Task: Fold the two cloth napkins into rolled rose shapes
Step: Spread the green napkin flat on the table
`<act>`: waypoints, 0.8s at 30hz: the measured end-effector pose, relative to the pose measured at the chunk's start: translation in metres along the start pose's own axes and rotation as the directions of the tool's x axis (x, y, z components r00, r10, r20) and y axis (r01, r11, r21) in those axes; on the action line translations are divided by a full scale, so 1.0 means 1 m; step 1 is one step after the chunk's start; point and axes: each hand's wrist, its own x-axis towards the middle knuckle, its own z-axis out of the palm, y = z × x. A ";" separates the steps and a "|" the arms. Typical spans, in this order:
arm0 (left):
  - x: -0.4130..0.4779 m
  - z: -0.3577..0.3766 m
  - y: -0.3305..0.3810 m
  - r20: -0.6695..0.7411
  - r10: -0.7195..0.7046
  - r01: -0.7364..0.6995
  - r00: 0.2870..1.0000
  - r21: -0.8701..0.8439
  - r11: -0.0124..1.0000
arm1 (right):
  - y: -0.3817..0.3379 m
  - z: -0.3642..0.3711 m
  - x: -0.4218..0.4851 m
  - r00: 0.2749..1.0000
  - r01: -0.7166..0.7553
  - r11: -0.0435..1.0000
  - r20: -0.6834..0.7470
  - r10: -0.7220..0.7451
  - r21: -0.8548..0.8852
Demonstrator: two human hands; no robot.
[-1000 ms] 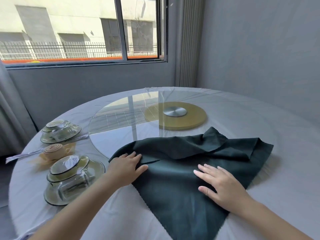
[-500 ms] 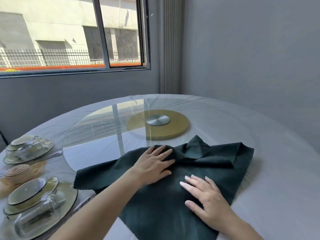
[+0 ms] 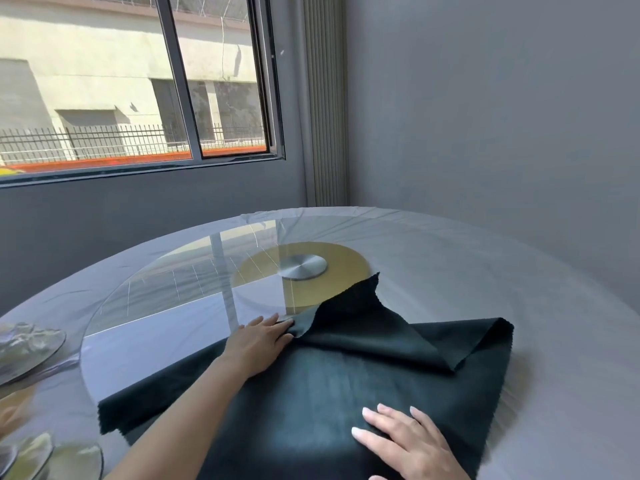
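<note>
A dark green napkin [image 3: 332,386] lies spread on the grey-clothed round table [image 3: 485,271], partly over the glass turntable. Its right side is folded back over itself, and a far corner stands up in a peak. My left hand [image 3: 259,344] reaches across the cloth, its fingertips gripping the far edge just below that peak. My right hand [image 3: 405,441] lies flat on the near part of the napkin with fingers spread, holding nothing. A blurred beige shape [image 3: 10,410] shows at the left edge; whether it is a second napkin I cannot tell.
A glass turntable [image 3: 156,306] covers the table's middle, with a gold disc [image 3: 349,268] and metal hub under it. Plates with glassware stand at the left edge [image 3: 27,348] and the bottom left [image 3: 52,459]. A window and grey walls lie beyond the table.
My left hand slid from the napkin's left corner to its far edge near the middle. The far corner now stands higher. My right hand stayed flat on the cloth. The view turned right.
</note>
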 end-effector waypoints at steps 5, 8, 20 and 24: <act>0.008 -0.003 -0.002 -0.144 -0.162 0.155 0.976 -0.061 0.986 | -0.001 -0.002 0.001 1.000 -0.011 1.000 0.000 0.011 -0.026; 0.012 -0.009 -0.005 -0.166 -0.299 0.270 0.940 -0.178 0.946 | -0.003 -0.003 0.003 0.999 -0.021 1.000 -0.034 0.021 -0.003; 0.003 -0.021 -0.031 -0.577 -0.156 0.059 0.802 -0.183 0.981 | -0.007 -0.006 0.006 0.971 -0.040 0.996 -0.232 0.057 0.077; -0.004 -0.008 -0.007 -0.482 0.536 -0.444 0.694 0.300 0.844 | -0.009 -0.009 0.006 0.972 -0.039 0.996 -0.228 0.056 0.079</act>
